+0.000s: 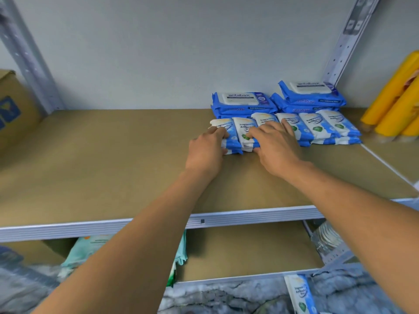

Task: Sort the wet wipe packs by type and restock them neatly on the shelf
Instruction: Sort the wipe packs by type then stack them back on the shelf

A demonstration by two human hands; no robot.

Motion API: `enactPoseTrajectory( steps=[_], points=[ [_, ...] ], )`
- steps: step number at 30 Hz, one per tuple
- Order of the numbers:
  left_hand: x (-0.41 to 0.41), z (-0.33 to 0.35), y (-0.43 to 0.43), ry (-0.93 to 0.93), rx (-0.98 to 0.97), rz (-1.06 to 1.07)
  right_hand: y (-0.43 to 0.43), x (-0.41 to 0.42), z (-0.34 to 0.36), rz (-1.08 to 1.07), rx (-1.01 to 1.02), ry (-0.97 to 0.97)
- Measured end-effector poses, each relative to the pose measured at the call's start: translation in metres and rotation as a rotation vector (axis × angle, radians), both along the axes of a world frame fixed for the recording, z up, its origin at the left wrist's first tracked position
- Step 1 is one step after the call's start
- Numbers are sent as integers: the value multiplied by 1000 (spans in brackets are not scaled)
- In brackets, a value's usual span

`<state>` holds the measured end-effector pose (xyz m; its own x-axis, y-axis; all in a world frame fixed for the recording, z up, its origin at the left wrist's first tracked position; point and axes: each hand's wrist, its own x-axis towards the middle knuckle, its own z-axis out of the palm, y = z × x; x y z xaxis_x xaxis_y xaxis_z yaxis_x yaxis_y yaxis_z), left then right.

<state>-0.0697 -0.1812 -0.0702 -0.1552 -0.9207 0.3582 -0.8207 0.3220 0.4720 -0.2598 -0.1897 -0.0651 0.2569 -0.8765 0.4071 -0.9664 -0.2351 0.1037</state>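
Observation:
On the brown shelf board (pixel 113 159) a row of small white-and-blue antibacterial wipe packs (pixel 317 128) runs along the right half, stacked in low piles. Behind them stand two piles of larger blue antabax packs (pixel 242 102). My left hand (pixel 207 152) grips the leftmost small stack (pixel 229 138), fingers on top and thumb at its front. My right hand (pixel 272 143) holds the stack beside it (pixel 243 130), fingers spread over the packs and thumb under the front edge.
A cardboard box (pixel 13 109) stands at the shelf's left end and yellow rolls (pixel 394 103) lean at the right. The lower shelf holds mint-green wipe packs (pixel 88 250). One more white-and-blue pack (pixel 300 293) lies below at the bottom right. Grey metal uprights frame both sides.

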Motion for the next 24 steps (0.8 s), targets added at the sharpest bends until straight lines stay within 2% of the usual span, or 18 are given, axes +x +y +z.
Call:
enactPoseTrajectory(
  steps=[10, 13, 18, 20, 24],
  points=[
    [-5, 2, -25, -90, 14, -1, -18, -2, -3, -18, 45, -68],
    [-4, 8, -28, -145, 60, -11, -18, -2, 5, -17, 131, -85],
    [0, 25, -23, -243, 209, -48, -4, 0, 27, -120, 384, 159],
    [0, 32, -10, -286, 270, -5, 11, -2, 32, -138, 421, 137],
    [-14, 46, 22, -235, 152, 10, 48, -15, 44, -102, 342, 38]
  ],
)
